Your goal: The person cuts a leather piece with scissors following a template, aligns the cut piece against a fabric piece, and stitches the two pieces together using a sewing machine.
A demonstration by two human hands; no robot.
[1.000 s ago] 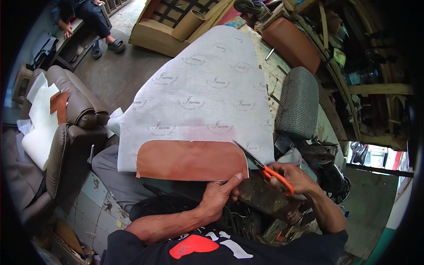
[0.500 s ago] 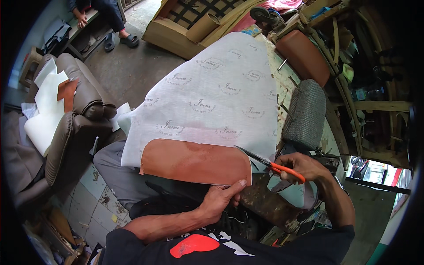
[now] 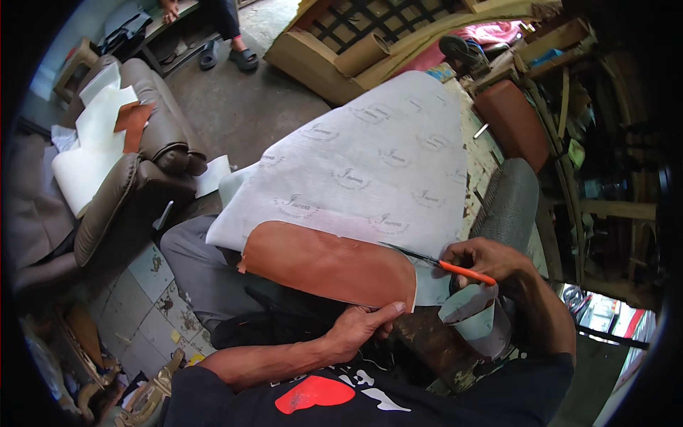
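Note:
My left hand [image 3: 366, 327] pinches the near right corner of a brown leather piece [image 3: 327, 265], thumb on top and fingers underneath. This piece has rounded far corners and lies over the near edge of a large white sheet [image 3: 334, 156] with grey printing. In my right hand [image 3: 484, 260] is a pair of scissors [image 3: 466, 272] with orange handles and dark blades. The blades point left, over the white sheet just beyond the leather's far right corner. Whether they touch the sheet I cannot tell. A rolled pale scrap [image 3: 473, 317] hangs below my right hand.
A brown padded seat [image 3: 171, 153] with white and brown offcuts [image 3: 96, 135] stands at the left. Right of the sheet lie a grey textured roll [image 3: 509, 203] and a brown cushion [image 3: 514, 117]. Wooden frames [image 3: 324, 67] are at the back. A person's foot [image 3: 243, 57] shows far left.
The whole view has shifted and turned slightly. The leather piece now slopes more toward its right end, still in my left hand. The scissors have turned so the orange handles look narrower.

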